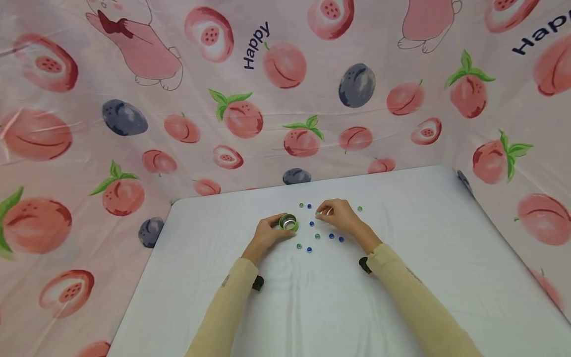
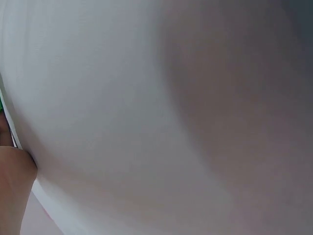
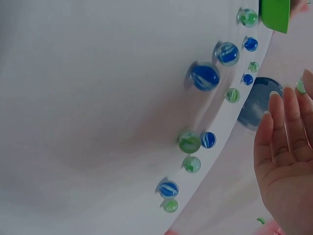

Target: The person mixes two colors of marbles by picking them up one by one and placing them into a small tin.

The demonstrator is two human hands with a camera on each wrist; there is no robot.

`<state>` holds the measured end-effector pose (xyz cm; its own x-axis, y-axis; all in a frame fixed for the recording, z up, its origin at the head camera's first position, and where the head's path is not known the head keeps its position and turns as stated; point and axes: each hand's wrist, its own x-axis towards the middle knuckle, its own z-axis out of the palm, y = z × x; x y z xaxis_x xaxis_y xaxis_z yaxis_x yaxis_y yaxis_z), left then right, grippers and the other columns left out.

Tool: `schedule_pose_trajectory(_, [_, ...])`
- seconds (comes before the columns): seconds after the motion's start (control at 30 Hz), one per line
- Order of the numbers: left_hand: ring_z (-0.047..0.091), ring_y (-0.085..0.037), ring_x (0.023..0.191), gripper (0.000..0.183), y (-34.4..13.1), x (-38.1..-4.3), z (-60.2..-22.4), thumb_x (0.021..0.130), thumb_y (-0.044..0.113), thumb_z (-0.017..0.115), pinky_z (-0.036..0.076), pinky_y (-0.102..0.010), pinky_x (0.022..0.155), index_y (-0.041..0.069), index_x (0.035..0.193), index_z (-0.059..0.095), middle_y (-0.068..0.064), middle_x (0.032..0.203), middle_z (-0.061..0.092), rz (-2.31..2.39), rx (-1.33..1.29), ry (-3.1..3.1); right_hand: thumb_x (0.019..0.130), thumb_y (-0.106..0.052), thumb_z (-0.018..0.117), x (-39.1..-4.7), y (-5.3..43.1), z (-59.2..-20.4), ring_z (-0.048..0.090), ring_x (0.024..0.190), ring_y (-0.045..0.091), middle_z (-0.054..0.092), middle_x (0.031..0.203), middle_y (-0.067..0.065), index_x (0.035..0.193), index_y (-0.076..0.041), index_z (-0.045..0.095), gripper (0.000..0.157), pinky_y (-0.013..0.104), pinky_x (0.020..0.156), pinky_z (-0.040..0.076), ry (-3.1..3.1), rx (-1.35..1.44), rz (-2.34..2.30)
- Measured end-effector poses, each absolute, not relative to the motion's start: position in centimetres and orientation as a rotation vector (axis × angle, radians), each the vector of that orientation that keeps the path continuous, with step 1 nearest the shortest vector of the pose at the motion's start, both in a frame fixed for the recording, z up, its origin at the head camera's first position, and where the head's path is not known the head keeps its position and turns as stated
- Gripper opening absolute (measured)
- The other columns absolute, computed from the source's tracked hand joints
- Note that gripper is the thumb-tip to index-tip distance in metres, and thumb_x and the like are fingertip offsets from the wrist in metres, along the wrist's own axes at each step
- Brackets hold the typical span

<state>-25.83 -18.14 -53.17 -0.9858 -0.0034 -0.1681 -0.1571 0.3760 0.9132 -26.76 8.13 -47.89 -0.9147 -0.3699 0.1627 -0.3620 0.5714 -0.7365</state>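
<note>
My left hand (image 1: 266, 234) curls its fingers and thumb round a small round green container (image 1: 288, 215) with a shiny metallic inside. The container's green wall (image 3: 276, 14) also shows at the top of the right wrist view. To the right, my right hand (image 1: 341, 215) pinches a green marble (image 3: 301, 86) between thumb and fingertips, just above the table. Several blue marbles (image 1: 312, 224) and green marbles (image 1: 317, 236) lie loose between and below the hands. Only a part of the left hand (image 2: 14, 183) shows at the left wrist view's edge.
A white cloth covers the table (image 1: 312, 307). Behind it and at both sides hangs a pink curtain (image 1: 267, 139) printed with peaches. One green marble (image 1: 360, 208) lies apart, beyond the right hand. A dark object (image 1: 464, 181) is at the table's right edge.
</note>
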Motion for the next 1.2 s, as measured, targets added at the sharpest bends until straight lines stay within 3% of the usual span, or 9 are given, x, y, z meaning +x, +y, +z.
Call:
schedule_pose_trajectory(0.17, [0.045,-0.032,0.150,0.070,-18.3,-26.0,-52.9,0.077,0.006,0.094,0.026,-0.049,0.130,0.012,0.141,0.068,-0.010,0.148,0.064,1.688,-0.154,2.465,0.095,-0.014,0.079,-27.0,7.6,-48.2,0.060,0.078,0.017,0.073,0.090,0.009,0.104,-0.001,0.078,0.016,0.027,0.073,0.050,2.748,-0.606,-1.341])
schedule_pose_trajectory(0.43, [0.060,-0.034,0.137,0.066,-18.6,-26.3,-52.3,0.080,0.005,0.092,0.043,-0.047,0.120,0.006,0.141,0.067,-0.015,0.144,0.066,1.665,-0.103,2.469,0.096,-0.016,0.079,-27.3,6.0,-48.6,0.060,0.078,0.014,0.074,0.091,0.007,0.105,-0.003,0.079,0.016,0.026,0.074,0.051,2.721,-0.607,-1.368])
schedule_pose_trajectory(1.2, [0.059,-0.032,0.139,0.066,-18.7,-26.2,-53.1,0.084,-0.002,0.086,0.045,-0.043,0.119,0.005,0.145,0.063,-0.017,0.149,0.062,1.773,-0.076,2.352,0.095,-0.014,0.081,-28.1,2.3,-50.4,0.058,0.072,0.009,0.070,0.084,0.004,0.103,-0.001,0.079,0.016,0.021,0.068,0.048,2.581,-0.556,-1.466])
